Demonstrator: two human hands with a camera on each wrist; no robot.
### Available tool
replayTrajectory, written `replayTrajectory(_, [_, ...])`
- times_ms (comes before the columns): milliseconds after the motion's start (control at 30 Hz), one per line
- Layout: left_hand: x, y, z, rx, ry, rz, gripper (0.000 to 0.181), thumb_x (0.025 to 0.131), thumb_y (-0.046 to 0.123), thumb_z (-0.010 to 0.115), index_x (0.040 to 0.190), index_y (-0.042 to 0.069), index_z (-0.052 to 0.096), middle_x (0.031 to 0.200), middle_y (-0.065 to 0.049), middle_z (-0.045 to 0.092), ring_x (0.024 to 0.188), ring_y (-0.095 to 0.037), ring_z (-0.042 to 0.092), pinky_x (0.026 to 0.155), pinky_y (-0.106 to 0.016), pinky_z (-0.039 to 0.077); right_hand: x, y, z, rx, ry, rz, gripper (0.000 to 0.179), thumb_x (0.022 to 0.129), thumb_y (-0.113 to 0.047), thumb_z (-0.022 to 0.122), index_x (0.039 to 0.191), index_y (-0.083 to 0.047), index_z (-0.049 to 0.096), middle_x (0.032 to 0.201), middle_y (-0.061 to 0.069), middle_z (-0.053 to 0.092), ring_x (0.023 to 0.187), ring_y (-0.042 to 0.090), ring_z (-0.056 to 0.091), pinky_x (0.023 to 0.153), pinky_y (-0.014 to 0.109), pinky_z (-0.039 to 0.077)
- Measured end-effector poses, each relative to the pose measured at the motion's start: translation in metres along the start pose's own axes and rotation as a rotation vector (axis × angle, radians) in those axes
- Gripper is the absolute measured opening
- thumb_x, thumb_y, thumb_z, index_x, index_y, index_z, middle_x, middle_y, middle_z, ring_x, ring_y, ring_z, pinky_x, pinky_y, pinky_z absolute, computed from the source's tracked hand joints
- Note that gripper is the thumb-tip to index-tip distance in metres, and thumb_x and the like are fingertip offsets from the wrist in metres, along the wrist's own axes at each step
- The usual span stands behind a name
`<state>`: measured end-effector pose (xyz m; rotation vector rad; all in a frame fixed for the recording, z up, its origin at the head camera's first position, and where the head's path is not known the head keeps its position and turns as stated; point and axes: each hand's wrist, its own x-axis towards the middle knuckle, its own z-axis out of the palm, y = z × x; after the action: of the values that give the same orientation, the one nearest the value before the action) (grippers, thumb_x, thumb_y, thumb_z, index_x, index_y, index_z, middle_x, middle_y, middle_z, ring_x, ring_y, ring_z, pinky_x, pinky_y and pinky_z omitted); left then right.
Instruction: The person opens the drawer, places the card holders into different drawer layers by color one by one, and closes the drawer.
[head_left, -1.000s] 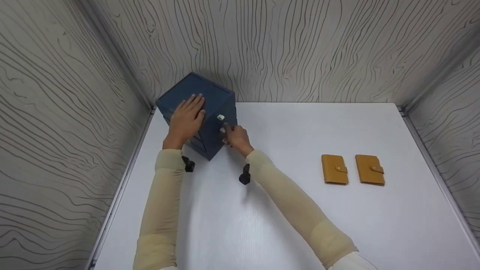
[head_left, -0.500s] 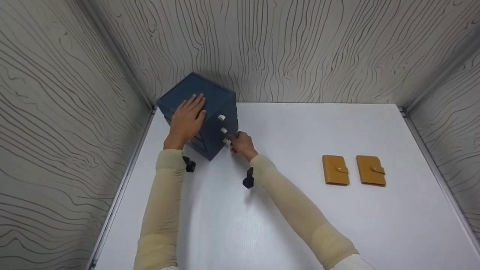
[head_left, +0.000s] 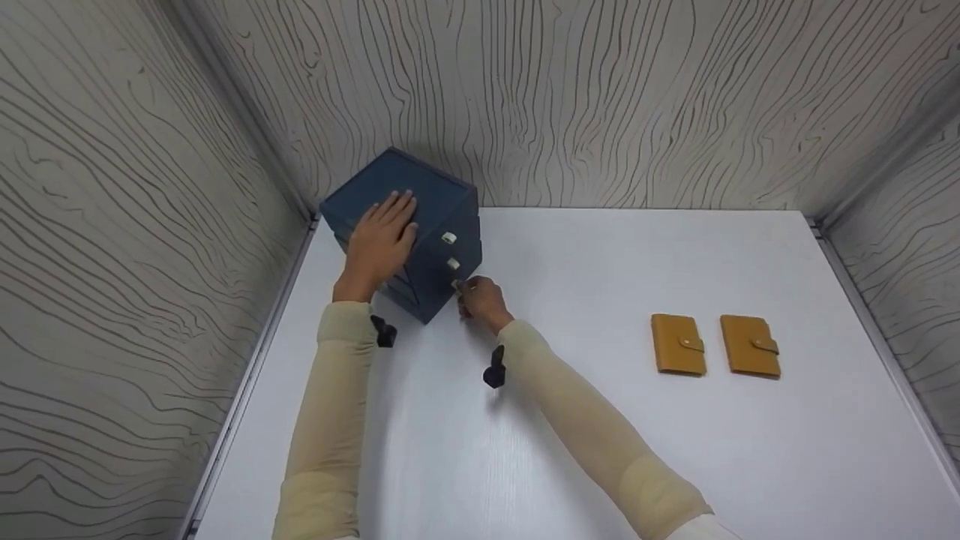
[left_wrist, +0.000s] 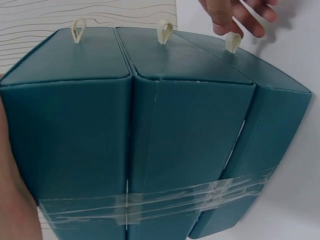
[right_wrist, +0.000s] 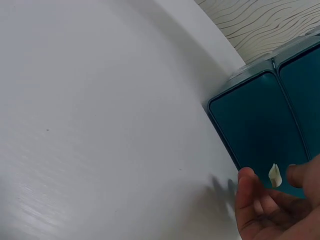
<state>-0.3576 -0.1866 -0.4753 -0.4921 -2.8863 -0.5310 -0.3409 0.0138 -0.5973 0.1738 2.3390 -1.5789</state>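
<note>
A teal three-drawer box (head_left: pixel 442 191) stands at the back left, one corner turned toward me, with a cream pull loop on each drawer front. My left hand (head_left: pixel 379 240) rests on its top, fingers extended. Low on the front, my right hand (head_left: pixel 484 300) is at the bottom drawer's loop (right_wrist: pixel 275 175). In the right wrist view, thumb and fingertips stand apart on either side of that loop. Above it show the middle loop (head_left: pixel 453 264) and the top loop (head_left: pixel 448 238). All three drawers look closed in the left wrist view.
Clear tape (left_wrist: pixel 150 207) runs across the box's side. Two tan snap-strap notebooks or wallets (head_left: pixel 678 345) (head_left: pixel 751 346) lie on the white table (head_left: pixel 570 262) at the right. Wood-patterned panels (head_left: pixel 570 105) rise behind and beside the table.
My right hand has moved down the box front, from beside the upper loops to the bottom one. My left hand stays on top. The whole view has shifted slightly.
</note>
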Motion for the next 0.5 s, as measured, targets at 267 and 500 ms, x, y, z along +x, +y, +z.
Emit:
replayTrajectory(267, [0.000, -0.001, 0.000, 0.006, -0.009, -0.016, 0.057, 0.116, 0.040, 0.034, 0.168, 0.017, 0.035, 0.176, 0.002, 0.031, 0.166, -0.019, 0.023, 0.139, -0.043, 0.014, 0.003, 0.003, 0.004, 0.017, 0.013, -0.009, 0.033, 0.114, -0.024, 0.053, 0.118, 0.005, 0.067, 0.085, 0.015, 0.074, 0.062, 0.018, 0.066, 0.055, 0.023, 0.053])
replayTrajectory(500, [-0.001, 0.000, -0.001, -0.005, 0.006, -0.002, 0.057, 0.116, 0.038, 0.036, 0.167, 0.015, 0.036, 0.175, 0.000, 0.032, 0.166, -0.020, 0.024, 0.139, -0.044, 0.015, 0.011, 0.002, 0.006, 0.020, 0.049, 0.014, 0.027, 0.112, -0.019, 0.056, 0.116, 0.004, 0.069, 0.070, 0.000, 0.063, 0.056, 0.013, 0.062, 0.050, 0.020, 0.051])
